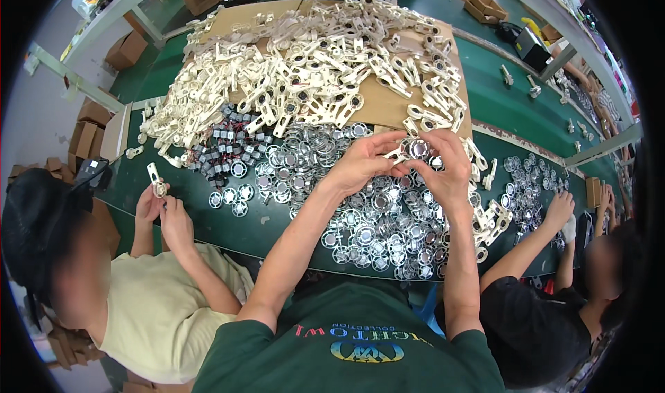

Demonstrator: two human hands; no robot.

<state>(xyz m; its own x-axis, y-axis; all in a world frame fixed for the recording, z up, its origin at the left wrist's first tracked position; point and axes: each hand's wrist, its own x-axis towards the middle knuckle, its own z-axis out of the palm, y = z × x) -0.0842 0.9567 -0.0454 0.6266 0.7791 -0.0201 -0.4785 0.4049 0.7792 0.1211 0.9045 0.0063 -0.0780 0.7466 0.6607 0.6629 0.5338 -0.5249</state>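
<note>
Above the middle of the table I hold a cream plastic piece with a round head (418,149), which has a silvery ring in it. My left hand (364,163) pinches its narrow end from the left. The fingers of my right hand (447,166) close around the round head from the right. Beneath both hands spreads a pile of shiny silver round rings (377,237). Beyond them lies a big heap of cream long-handled parts (277,81) on a cardboard sheet (384,105). The underside of the held piece is hidden by my fingers.
Small dark motors with red wires (225,143) lie left of the rings. A co-worker's hand (176,223) at left holds another cream part (156,181). At right, a co-worker's hand (560,209) reaches over more silver rings (526,188). Metal shelf posts (603,143) flank the green table.
</note>
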